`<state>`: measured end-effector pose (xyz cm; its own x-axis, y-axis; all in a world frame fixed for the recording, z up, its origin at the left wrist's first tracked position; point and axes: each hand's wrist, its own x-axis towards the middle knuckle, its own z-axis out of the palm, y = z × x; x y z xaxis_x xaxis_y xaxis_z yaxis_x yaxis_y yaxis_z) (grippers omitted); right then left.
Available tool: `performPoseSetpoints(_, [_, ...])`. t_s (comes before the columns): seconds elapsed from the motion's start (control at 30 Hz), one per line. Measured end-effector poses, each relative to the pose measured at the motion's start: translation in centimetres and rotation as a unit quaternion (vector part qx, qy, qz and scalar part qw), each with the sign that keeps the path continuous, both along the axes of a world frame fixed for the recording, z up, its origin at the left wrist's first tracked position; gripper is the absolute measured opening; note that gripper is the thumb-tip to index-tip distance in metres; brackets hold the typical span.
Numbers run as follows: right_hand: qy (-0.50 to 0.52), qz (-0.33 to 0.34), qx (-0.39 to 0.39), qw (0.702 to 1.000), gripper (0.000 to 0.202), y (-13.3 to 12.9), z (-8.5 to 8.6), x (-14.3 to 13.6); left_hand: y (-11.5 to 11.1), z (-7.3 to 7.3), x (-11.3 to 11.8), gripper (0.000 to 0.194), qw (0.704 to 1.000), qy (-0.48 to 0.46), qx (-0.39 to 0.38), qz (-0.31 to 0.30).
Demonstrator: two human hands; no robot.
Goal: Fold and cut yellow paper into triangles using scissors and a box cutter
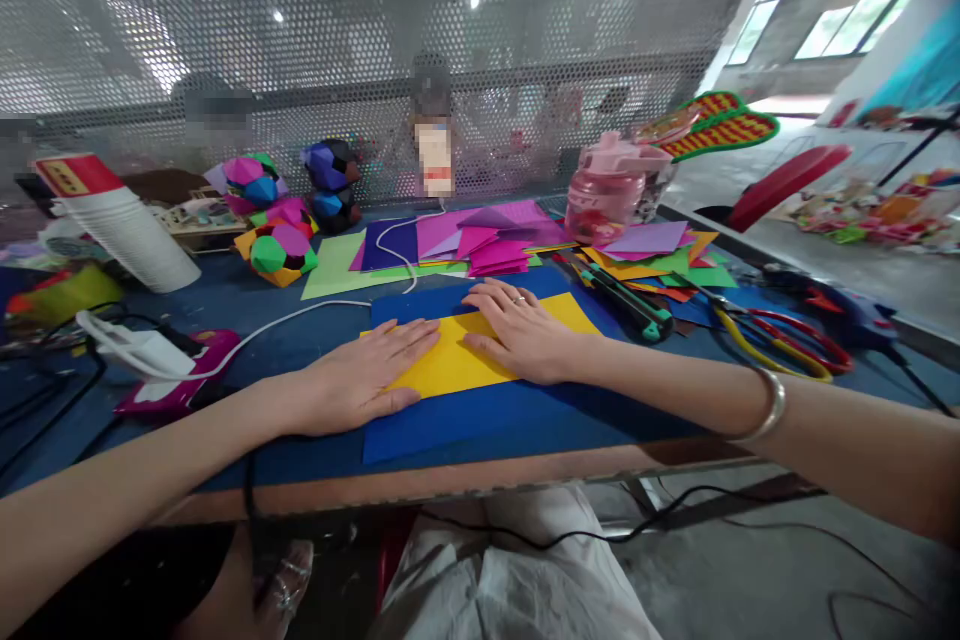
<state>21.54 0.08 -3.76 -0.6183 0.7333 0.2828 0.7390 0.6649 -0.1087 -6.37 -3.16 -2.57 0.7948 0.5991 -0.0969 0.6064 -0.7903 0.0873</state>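
A perforated metal screen backs the blue worktable. A utility knife borders the right side; a white cable crosses the left. Yellow paper lies on a blue sheet, near the table's front edge. Left hand and right hand rest flat on the paper, fingers extended.

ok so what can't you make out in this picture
In the head view:
- Yellow paper: parts covered by the left hand and right hand
- Blue paper: the part under the yellow paper
- Cup stack: markings on its red end, too small
- Far-right clutter: blurred
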Motion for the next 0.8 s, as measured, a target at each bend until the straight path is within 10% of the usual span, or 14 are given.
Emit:
performPoseSetpoints(0.33, [-0.008, 0.008, -0.004, 1.0, 0.054, 0.2, -0.3, 0.1, -4.2, 1.9, -2.5, 0.065, 0.997, 0.037, -0.015, 0.066])
performPoseSetpoints(0.5, [-0.011, 0.011, 0.008, 1.0, 0.056, 0.4, -0.7, 0.1, -4.4, 1.6, 3.9, 0.035, 0.973, -0.1, 0.098, 0.184])
performPoseSetpoints(0.8, [-0.02, 0.019, 0.007, 1.0, 0.054, 0.3, -0.7, 0.2, -0.3, -0.4, 12.2, 0.039, 0.954, -0.146, 0.197, 0.175])
